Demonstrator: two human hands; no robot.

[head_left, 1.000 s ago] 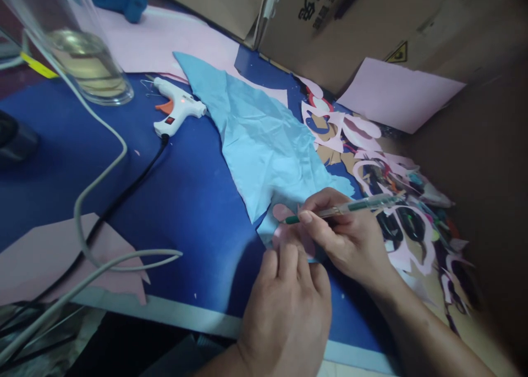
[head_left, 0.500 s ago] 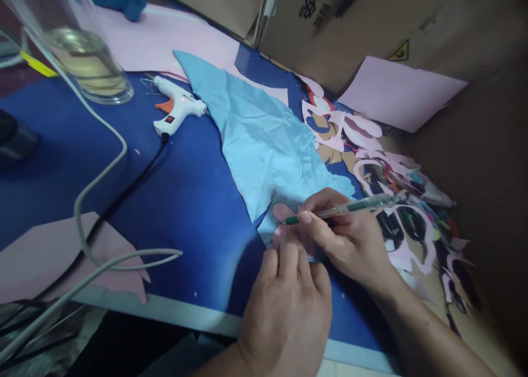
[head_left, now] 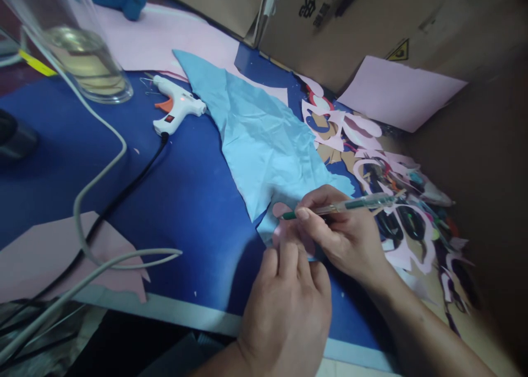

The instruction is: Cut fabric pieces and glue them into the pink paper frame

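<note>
Pen on a pink cutout
Right hand grips the pen; left hand, holding nothing, presses the pink cutout beside the light-blue paper.

The pink cut-out barely peeks out, most of it buried under the left hand and the right hand. The pen hides part of its barrel behind the right thumb. Up top left, the glass loses its upper part to the frame edge; the box lettering is chopped off too, and the scrap heap blurs out at its far end.
</note>
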